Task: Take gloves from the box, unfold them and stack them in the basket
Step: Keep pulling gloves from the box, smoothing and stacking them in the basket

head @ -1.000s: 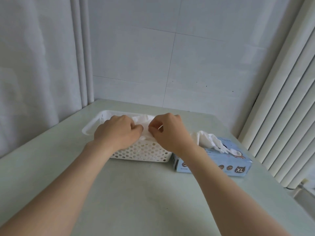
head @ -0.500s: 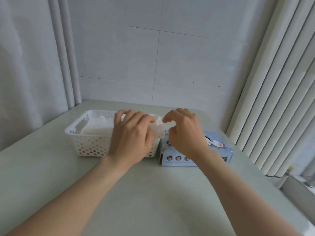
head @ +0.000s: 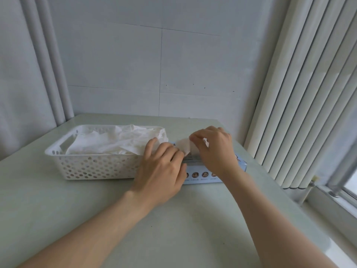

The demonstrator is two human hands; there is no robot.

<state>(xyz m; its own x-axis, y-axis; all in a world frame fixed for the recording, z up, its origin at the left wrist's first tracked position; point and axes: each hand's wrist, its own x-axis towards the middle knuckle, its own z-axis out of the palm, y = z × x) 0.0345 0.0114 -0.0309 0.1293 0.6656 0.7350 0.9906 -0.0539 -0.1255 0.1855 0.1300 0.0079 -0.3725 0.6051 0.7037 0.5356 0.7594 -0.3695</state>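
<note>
A white perforated basket point(head: 92, 167) stands on the table at the left, with a pile of thin white gloves point(head: 116, 141) in it. A light blue glove box point(head: 204, 175) lies right beside it, mostly covered by my hands. My right hand point(head: 214, 149) is over the box and pinches a folded translucent white glove point(head: 184, 147) between thumb and fingers. My left hand point(head: 164, 171) is beside it at the basket's right end, its fingers at the lower edge of the same glove; the exact grip is hidden.
The pale green table point(head: 173, 229) ends at a white wall behind. Vertical blinds point(head: 301, 105) hang at the right, with a window sill point(head: 338, 206) below them. Curtain folds point(head: 44, 64) hang at the left.
Both hands moved from above the basket to the right, over the glove box. My right hand now pinches a fresh folded glove. The view has turned to the right.
</note>
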